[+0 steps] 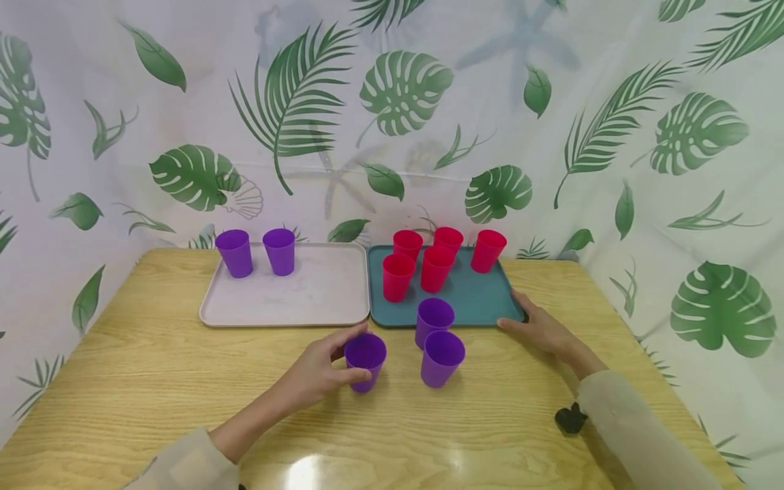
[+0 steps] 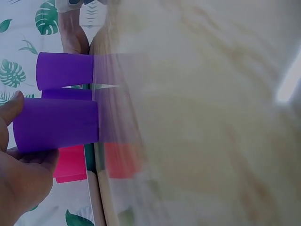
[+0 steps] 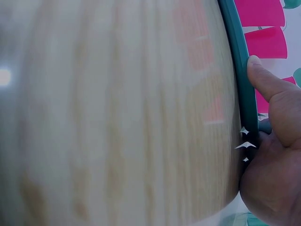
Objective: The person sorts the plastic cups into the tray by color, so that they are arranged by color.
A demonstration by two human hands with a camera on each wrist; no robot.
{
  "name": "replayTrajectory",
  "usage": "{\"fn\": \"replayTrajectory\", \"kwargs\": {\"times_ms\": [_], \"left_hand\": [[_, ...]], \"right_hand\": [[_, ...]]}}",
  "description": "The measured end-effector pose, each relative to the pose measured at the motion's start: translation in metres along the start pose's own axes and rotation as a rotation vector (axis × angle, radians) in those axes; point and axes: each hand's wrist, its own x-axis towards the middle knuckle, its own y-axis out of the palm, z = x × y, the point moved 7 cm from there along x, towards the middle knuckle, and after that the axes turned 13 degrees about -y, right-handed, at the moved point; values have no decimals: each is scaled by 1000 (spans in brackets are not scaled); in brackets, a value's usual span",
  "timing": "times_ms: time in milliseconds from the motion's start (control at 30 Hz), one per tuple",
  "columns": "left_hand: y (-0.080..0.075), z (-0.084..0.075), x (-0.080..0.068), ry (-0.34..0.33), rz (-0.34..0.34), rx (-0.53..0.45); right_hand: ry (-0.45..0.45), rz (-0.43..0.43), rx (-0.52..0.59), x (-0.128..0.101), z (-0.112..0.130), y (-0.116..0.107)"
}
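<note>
My left hand (image 1: 318,367) holds a purple cup (image 1: 365,361) upright by its sides, thumb on the near side and fingers behind, over the wooden table. Two more purple cups, a nearer one (image 1: 439,361) and a farther one (image 1: 433,323), stand just right of it. At the front right corner of the teal tray (image 1: 478,314), my right hand (image 1: 545,333) grips the edge. Its thumb (image 3: 265,77) lies on the rim in the right wrist view, with the other fingers mostly hidden. Several red cups (image 1: 437,270) stand upright on that tray.
On the left, a white tray (image 1: 312,292) abuts the teal one and bears two purple cups (image 1: 279,253) near its back. Both trays lie on a wooden table (image 1: 141,367) against a leaf-patterned cloth (image 1: 416,156). A small black object (image 1: 571,418) is by the right sleeve.
</note>
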Motion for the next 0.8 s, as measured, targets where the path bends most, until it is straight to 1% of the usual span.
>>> {"fn": "replayTrajectory", "kwargs": {"times_ms": [133,300,600,800], "left_hand": [[-2,-2,-1,-12,-19,11],[-14,-5,0,-31,-74,17],[-47,-10,-1,-56,-146,-9],[-69,-4,-3,-98,-194,6]], "right_hand": [[5,3,-3,-1,0,0],[-1,1,8,-1,1,0],[-6,0,34,0,1,0],[-9,0,19,0,1,0]]}}
